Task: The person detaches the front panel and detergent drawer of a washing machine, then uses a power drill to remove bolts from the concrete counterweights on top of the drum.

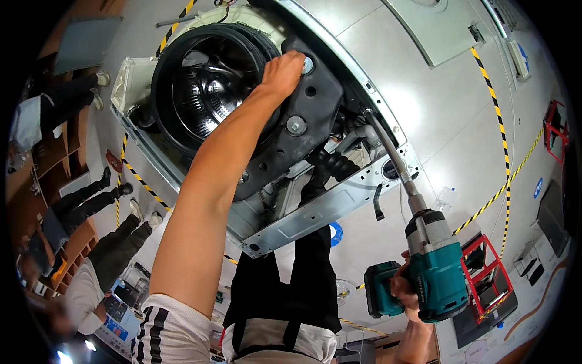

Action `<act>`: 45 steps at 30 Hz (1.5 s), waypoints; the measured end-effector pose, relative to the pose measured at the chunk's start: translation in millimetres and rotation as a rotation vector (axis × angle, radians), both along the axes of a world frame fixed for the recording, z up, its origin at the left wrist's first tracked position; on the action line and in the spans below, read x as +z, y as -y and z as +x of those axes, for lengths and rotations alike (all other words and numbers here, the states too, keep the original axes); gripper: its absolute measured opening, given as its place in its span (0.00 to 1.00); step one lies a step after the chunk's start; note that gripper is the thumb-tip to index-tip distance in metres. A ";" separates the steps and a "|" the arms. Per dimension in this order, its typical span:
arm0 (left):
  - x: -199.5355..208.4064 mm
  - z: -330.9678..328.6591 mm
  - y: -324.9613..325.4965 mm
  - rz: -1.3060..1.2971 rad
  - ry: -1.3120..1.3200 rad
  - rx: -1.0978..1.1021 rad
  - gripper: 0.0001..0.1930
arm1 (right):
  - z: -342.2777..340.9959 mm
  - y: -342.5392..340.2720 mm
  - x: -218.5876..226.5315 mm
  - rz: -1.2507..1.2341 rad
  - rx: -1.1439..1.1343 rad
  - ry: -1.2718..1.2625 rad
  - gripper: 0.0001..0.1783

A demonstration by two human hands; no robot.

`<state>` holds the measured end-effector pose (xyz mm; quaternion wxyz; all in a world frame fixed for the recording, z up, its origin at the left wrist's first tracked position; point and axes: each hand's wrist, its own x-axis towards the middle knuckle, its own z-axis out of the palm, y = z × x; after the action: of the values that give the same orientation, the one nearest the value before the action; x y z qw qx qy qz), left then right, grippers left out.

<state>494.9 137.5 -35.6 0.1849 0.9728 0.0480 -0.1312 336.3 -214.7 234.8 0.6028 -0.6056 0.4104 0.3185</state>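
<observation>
My left hand [284,71] reaches across the open drum [209,91] of a washing machine. Its fingers are curled closed at a bolt [308,65] with a wide washer, set in the dark counterweight [315,100] beside the drum. A second bolt [296,125] sits lower in that block. At the lower right, my right hand [405,290] is wrapped round the handle of a teal and black cordless impact wrench [438,264]. Its long extension bar [388,145] points up over the machine's right edge, clear of both bolts.
A metal cabinet frame [321,209] surrounds the drum, with a corrugated black hose [333,164] inside. A flat panel [418,30] lies at the upper right. Yellow-black tape [494,103] and a red frame [485,276] are on the right. Several people stand at the left.
</observation>
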 end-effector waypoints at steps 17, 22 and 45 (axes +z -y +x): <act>2.5 6.4 1.5 0.132 0.022 -0.229 0.11 | 5.1 6.5 -1.4 -0.050 0.174 -0.052 0.28; -3.4 9.1 4.9 0.206 -0.004 -0.154 0.11 | 4.6 6.3 -6.4 -0.077 0.143 -0.057 0.29; 28.9 42.6 25.2 0.292 -0.403 -0.058 0.17 | -2.4 19.1 -18.5 -0.374 1.116 0.414 0.28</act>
<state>537.5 112.2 -6.7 0.0252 0.9443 0.0745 -0.3196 333.9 -233.9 216.3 0.2964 -0.8733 -0.0444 0.3840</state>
